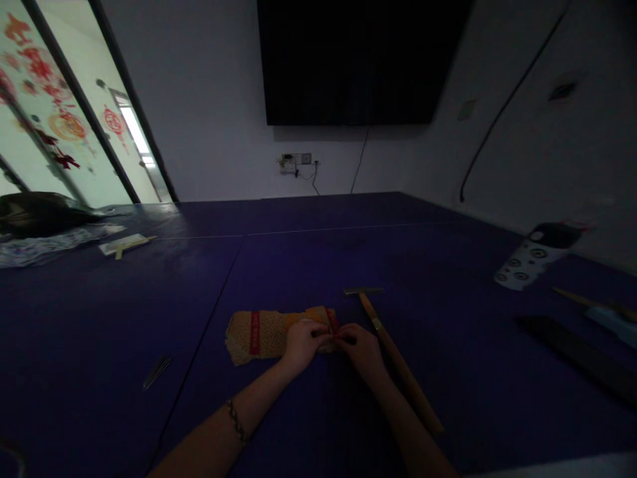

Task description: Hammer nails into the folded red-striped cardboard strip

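A flat tan piece with dark dots and red bands (pixel 269 332), perhaps cloth or wrapping, lies on the table before me. An orange patch shows near its middle. My left hand (pixel 304 342) rests over its right part, thumb and fingers pinched at the red band there. My right hand (pixel 362 346) pinches the same end from the other side, fingertips nearly meeting the left ones. What lies exactly between the fingertips is too dark and small to make out. Close beside my right hand is a hammer (pixel 393 345) with a thin metal head and wooden handle.
Several thin metal pins or nails (pixel 157 371) lie on the purple table (pixel 298 259) to the left. On the right are a white patterned bottle (pixel 527 262), a long black object (pixel 572 348) and a light-blue item (pixel 610 324). A white packet (pixel 124 243) lies far left.
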`<state>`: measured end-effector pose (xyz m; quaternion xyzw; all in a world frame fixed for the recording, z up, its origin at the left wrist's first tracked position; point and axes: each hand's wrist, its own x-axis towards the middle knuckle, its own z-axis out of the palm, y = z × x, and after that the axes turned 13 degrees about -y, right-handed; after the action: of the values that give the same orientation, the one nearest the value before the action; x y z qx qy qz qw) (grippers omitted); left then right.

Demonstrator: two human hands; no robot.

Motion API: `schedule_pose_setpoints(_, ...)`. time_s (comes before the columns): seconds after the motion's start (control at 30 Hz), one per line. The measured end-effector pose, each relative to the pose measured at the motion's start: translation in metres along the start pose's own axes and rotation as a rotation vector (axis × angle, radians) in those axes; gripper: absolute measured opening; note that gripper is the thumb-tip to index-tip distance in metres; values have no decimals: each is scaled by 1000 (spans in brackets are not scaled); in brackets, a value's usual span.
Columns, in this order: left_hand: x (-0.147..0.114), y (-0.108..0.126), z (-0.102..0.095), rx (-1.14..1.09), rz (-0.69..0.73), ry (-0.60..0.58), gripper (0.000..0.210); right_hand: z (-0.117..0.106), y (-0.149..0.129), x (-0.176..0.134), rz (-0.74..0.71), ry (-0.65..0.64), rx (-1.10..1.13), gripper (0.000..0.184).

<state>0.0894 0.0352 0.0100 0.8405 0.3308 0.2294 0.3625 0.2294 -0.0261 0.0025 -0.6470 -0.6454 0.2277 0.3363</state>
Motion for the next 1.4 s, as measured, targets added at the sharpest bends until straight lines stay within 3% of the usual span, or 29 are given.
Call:
schedule_pose_setpoints(0.4,-6,7,2,141,2,15,4,3,-5,0,27,-4,-24,11)
schedule_pose_setpoints(0.63,-4,4,2,209,66,-48,9,3,-2,2,49,-3,-41,10)
schedule_pose_setpoints(0.77,-3,2,3,234,31,-81,7,3,0,2,48,20,-20,13)
schedule_pose_setpoints(1.03,-3,3,9,218,-51,-48,11,4,2,1,34,60,21,14)
schedule_pose_setpoints(1.4,-7,9,13,166,-37,-12,10,5,8,-3,2,39,94,11)
